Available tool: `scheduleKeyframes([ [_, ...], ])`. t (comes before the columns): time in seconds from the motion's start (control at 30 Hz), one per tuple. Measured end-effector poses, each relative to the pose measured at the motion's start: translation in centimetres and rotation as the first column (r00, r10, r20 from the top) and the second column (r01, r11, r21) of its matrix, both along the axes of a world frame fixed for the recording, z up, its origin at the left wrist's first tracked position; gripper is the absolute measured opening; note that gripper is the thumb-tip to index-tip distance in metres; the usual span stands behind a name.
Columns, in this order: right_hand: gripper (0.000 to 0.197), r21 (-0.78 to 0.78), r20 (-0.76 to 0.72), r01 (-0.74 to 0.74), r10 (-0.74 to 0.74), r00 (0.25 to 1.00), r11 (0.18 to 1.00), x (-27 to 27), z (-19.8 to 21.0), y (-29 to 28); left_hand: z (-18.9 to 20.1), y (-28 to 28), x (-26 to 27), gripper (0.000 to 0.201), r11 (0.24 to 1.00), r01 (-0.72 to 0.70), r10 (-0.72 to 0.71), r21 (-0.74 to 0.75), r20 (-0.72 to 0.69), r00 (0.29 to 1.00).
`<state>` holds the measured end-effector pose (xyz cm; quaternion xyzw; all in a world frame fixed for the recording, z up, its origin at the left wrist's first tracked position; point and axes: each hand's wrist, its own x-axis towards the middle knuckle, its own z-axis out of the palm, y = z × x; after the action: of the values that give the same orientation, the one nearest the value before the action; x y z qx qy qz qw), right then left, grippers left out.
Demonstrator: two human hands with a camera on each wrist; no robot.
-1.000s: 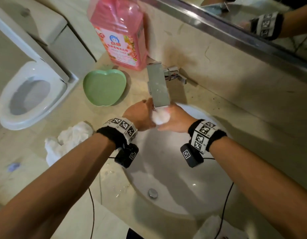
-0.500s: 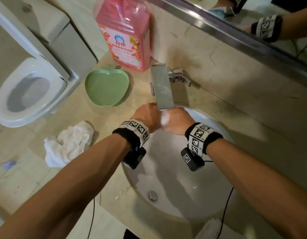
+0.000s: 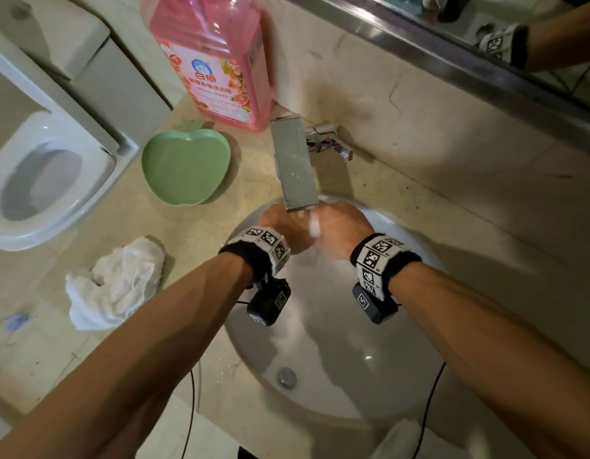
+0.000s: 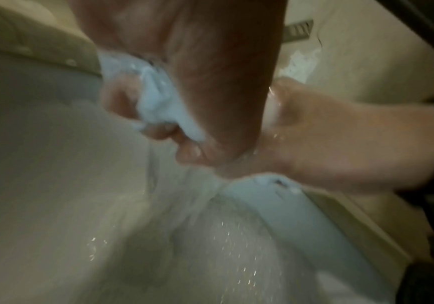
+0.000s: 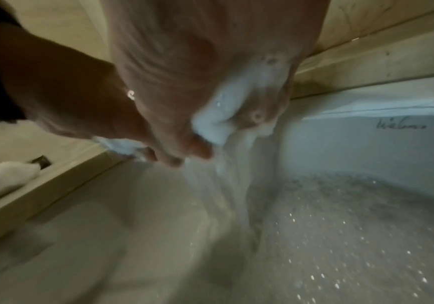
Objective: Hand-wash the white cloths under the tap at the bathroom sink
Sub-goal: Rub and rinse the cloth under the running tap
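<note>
Both hands have closed in together since a second ago, when a ball of white cloth showed between them. Now the left hand [image 3: 283,226] and right hand [image 3: 340,228] clench the wet white cloth [image 3: 314,226] under the tap [image 3: 295,167], over the sink [image 3: 320,342], water streaming down. This looks like squeezing or rinsing. A second crumpled cloth [image 3: 113,283] waits on the desk [image 3: 204,233].

White cloth [image 3: 314,226] bunched under tap [image 3: 295,164], second cloth [image 3: 113,283] crumpled on counter [image 3: 220,233]
</note>
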<state>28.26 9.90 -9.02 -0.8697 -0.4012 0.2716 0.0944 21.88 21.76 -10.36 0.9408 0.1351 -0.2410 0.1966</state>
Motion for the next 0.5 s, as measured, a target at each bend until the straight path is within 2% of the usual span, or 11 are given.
scheduleKeyframes([
  [0.07,0.039,0.004,-0.046,-0.009,0.009,0.999,1.000,0.3,0.3,0.2,0.3,0.7,0.0,0.033,0.994,-0.034,0.026,-0.102,-0.077,0.997],
  [0.13,0.061,0.047,-0.163,0.036,-0.028,0.986,0.998,0.6,0.9,0.3,0.7,1.8,-0.5,0.047,0.982,-0.086,0.065,-0.166,-0.128,0.990],
  [0.2,0.075,0.058,-0.240,0.008,0.006,0.971,0.998,0.8,1.3,0.3,1.4,2.5,-1.5,0.056,0.949,-0.151,0.128,-0.275,-0.099,0.987],
  [0.27,0.062,0.011,-0.185,-0.117,0.117,0.976,0.993,0.4,1.6,0.4,2.6,2.8,-2.7,0.058,0.901,-0.129,0.148,-0.415,0.016,0.989],
  [0.33,0.053,0.011,-0.126,-0.138,0.138,0.982,0.990,-0.1,1.6,0.5,3.3,3.1,-3.6,0.060,0.889,-0.108,0.168,-0.445,0.097,0.981],
  [0.43,0.075,0.027,-0.094,-0.042,0.044,0.995,0.999,-0.4,1.9,0.6,3.6,3.1,-4.9,0.059,0.872,-0.212,0.298,-0.442,0.135,0.945],
  [0.5,0.070,0.065,-0.064,-0.014,0.018,0.998,0.998,-0.6,1.9,0.7,3.8,3.0,-5.5,0.056,0.860,-0.255,0.367,-0.442,0.187,0.911],
])
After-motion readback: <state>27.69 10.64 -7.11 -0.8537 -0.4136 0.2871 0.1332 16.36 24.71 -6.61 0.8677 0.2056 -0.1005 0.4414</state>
